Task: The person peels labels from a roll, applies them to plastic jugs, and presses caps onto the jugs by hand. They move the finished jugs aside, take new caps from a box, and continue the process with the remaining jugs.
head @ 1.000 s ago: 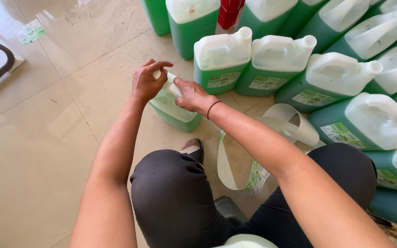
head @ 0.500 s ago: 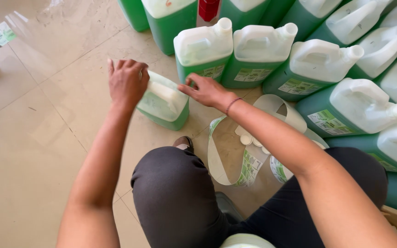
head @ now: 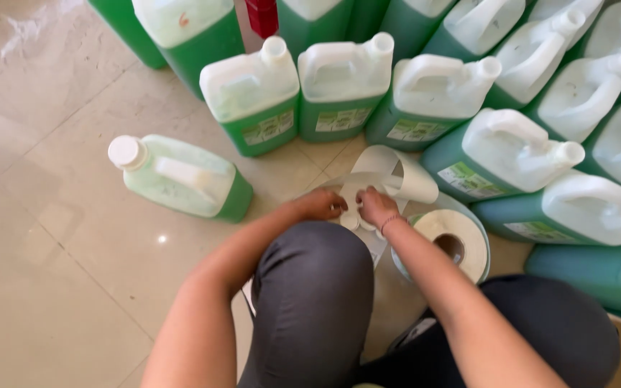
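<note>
A white plastic jug of green liquid [head: 181, 176] lies on its side on the tiled floor, its white cap [head: 125, 151] pointing left, with no hand on it. My left hand [head: 323, 203] and my right hand [head: 376, 206] meet just above my bent knee [head: 314, 287]. Both pinch a curling white label strip [head: 389, 169] that runs off a roll of green labels [head: 454, 241] beside my right wrist. What lies between the fingertips is too small to make out.
Several standing jugs of green liquid [head: 343, 79] fill the back and right side, some with labels on them. A red container [head: 261, 16] stands among them at the top. Beige floor tiles [head: 52, 273] stretch to the left.
Both hands let go of the jug and came back to the label strip by my knee. The jug now lies on its side, capped, farther left in view.
</note>
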